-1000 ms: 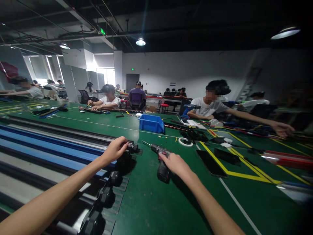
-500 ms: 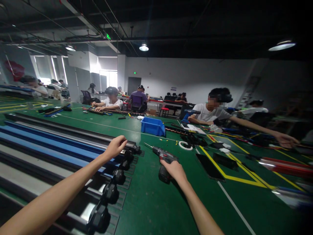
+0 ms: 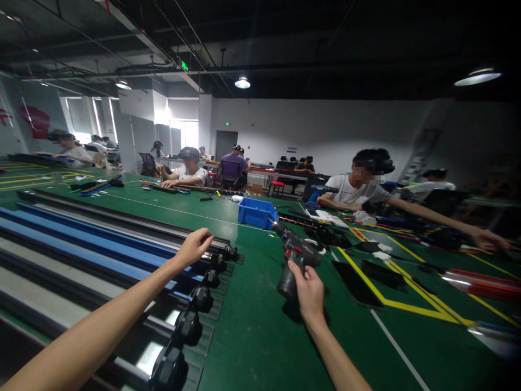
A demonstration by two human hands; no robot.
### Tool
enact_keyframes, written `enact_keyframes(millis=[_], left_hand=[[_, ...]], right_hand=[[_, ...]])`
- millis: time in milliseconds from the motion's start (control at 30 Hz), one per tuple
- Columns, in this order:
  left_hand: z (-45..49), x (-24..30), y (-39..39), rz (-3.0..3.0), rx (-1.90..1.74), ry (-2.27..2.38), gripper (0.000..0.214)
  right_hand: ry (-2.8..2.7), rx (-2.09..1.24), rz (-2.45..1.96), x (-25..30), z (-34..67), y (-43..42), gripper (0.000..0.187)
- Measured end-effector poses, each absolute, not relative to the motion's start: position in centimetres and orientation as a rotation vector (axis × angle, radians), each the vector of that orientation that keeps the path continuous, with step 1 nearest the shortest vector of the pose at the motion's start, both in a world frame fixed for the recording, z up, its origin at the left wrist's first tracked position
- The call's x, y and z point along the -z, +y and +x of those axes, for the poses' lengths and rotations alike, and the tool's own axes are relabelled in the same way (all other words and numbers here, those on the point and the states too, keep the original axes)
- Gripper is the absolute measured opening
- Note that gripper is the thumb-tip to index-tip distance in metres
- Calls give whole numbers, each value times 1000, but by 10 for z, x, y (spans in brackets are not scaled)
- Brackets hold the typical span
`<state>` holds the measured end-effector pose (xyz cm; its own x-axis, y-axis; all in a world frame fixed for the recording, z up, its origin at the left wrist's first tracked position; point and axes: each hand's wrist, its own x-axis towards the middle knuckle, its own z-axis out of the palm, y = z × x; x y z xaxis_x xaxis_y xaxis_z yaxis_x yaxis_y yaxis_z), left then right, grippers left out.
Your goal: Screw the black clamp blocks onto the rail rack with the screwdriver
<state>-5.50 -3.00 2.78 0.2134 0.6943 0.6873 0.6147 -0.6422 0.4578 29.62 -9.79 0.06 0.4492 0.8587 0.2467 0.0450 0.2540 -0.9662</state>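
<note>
My right hand [image 3: 311,290] is wrapped round the handle of a black and grey cordless drill [image 3: 299,250], held a little above the green table. The drill's bit points up and left, toward a blue bin [image 3: 256,212]. My left hand [image 3: 196,247] hovers over the ends of long metal profiles [image 3: 101,259], fingers curled; whatever they hold, if anything, is hidden. Black end pieces [image 3: 201,298] with flat slotted plates line the right ends of these blue, grey and black profiles.
A white roll of tape [image 3: 319,247] is partly behind the drill. Right of it lie dark flat panels [image 3: 357,283] and yellow floor-style lines. Across the table a co-worker [image 3: 358,184] stretches an arm toward a red tube [image 3: 480,283]. A blue drill [image 3: 319,194] stands near that person.
My right hand has lifted the drill off the table and tilted it, its bit now nearer the blue bin. The left hand has hardly moved; the whole view has shifted slightly.
</note>
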Motion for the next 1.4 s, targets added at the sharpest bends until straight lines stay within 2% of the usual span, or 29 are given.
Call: enact_keyframes(millis=[100,200,333,467,733,1033,1400], left_hand=[[-56,-28,-29,2390,-1427,1282,23],[-56,-29,-30,2412,-1417,1280,22],[-56,-30,-30,2413,-1427,1291,22],[-57,-29,-30,2411,-1419,1286,22],[-56,-21,-23,2242,-1382,1249,20],[-58,-7,-3,1795,-1339,1058,25],[-53,-9,-11,1655,-1242,933,27]], right_hand=[[-812,-1248,-749,-23,289,-102,47],[-649,-1678,-574,-21,287,-100,35],[-517,-1665,-556,4,286,-96,13],[-456,-1669,-504,11,289,-98,24],[-392,-1883,-470,23,272,-105,39],[-517,-2016,-588,19,251,-115,40],[-552,-2055,-521,23,253,-111,44]])
